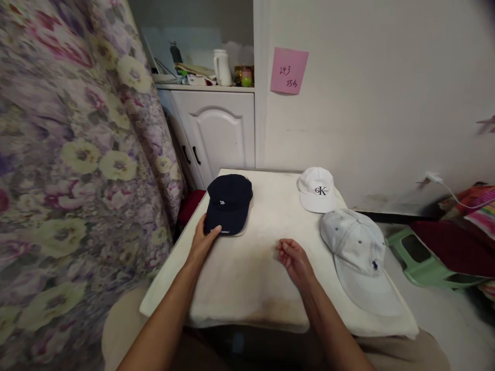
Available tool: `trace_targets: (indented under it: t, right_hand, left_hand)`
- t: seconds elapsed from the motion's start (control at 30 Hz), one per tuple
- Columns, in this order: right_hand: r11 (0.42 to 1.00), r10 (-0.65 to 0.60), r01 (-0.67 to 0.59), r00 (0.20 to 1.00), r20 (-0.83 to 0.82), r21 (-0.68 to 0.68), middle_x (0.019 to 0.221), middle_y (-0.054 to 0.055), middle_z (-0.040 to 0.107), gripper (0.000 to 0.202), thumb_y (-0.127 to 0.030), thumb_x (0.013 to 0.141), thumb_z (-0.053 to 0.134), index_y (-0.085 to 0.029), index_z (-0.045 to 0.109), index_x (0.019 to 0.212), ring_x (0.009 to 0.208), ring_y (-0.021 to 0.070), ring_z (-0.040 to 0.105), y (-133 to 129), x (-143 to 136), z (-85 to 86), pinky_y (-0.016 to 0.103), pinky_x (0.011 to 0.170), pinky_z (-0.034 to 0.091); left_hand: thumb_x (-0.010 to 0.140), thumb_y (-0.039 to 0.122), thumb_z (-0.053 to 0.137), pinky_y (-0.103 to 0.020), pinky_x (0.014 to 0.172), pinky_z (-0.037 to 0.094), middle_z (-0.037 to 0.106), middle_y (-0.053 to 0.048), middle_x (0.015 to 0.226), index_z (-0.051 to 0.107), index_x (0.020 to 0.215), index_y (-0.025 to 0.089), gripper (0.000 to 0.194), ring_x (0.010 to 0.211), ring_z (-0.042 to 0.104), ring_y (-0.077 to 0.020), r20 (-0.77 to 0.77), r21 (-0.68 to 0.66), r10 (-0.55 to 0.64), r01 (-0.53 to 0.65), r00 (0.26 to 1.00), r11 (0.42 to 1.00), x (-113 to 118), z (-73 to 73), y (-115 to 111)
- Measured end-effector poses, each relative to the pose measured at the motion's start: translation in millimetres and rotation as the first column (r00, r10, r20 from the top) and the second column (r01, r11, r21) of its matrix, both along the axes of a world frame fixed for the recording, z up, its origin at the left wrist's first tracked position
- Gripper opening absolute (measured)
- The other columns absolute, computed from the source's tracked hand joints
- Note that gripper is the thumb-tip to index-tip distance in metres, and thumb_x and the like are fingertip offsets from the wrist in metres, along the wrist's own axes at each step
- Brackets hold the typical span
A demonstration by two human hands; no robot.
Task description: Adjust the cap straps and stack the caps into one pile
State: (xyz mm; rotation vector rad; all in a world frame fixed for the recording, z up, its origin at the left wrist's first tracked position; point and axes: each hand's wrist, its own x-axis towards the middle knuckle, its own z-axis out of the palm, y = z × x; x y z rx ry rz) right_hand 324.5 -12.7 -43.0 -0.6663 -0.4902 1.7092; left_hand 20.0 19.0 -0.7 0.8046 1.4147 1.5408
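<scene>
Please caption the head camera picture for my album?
Left hand on a navy cap; white cap and light grey cap at right.

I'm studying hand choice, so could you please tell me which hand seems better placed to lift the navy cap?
Likely the left hand: it touches the navy cap at its brim, while the right hand is apart from the cap.

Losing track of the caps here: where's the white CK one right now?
In the head view, the white CK cap sits near the far right corner of the table, just beyond the pale grey cap.
</scene>
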Motion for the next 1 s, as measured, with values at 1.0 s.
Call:
trace_targets:
  t: [1.0]
  right_hand:
    - [0.99, -0.086, 0.029, 0.901, 0.424, 0.139, 0.078, -0.004, 0.06, 0.033, -0.03, 0.07, 0.073, -0.02, 0.061, 0.099, 0.051, 0.0095, 0.058, 99.1, -125.1, -5.1, 0.026, 0.051, 0.054]
  left_hand:
    - [0.07, 0.044, 0.081, -0.047, 0.12, 0.029, 0.044, -0.013, 0.155, 0.041, 0.15, 0.023, 0.092, 0.142, 0.041, -0.033, -0.612, 0.008, -0.05, 0.069, 0.789, 0.998, -20.5, -26.2, 5.6]
